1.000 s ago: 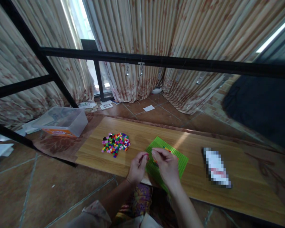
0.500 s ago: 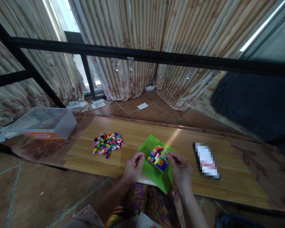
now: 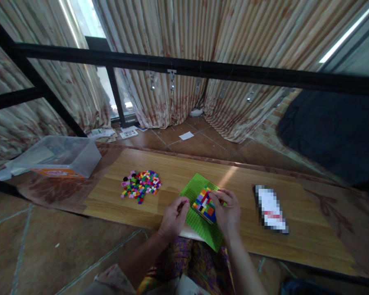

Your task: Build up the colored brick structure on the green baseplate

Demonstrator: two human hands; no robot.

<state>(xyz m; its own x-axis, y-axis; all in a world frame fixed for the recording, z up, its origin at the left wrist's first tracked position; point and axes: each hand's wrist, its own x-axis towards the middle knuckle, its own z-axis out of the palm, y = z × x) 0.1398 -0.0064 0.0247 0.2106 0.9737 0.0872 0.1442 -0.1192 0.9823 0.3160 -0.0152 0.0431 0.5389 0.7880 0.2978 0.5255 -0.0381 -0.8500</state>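
A green studded baseplate (image 3: 194,190) lies on a low wooden board (image 3: 178,172), and a block of many-coloured small bricks (image 3: 203,202) is built on it. My right hand (image 3: 226,213) is curled over the right side of that block, fingers pressed on its top. My left hand (image 3: 174,217) rests at the plate's left edge with its fingers pinched together; what they pinch is too small to name. A loose heap of coloured bricks (image 3: 140,185) lies on the board to the left.
A clear plastic tub (image 3: 60,156) stands off the board's left end. A flat blurred object (image 3: 270,208) lies on the board at the right. A black metal frame (image 3: 203,69) crosses in front of curtains. Tiled floor surrounds the board.
My right hand has moved left from the plate's right edge onto the brick block, which it uncovered half a second before. My left hand has stayed at the plate's left edge.
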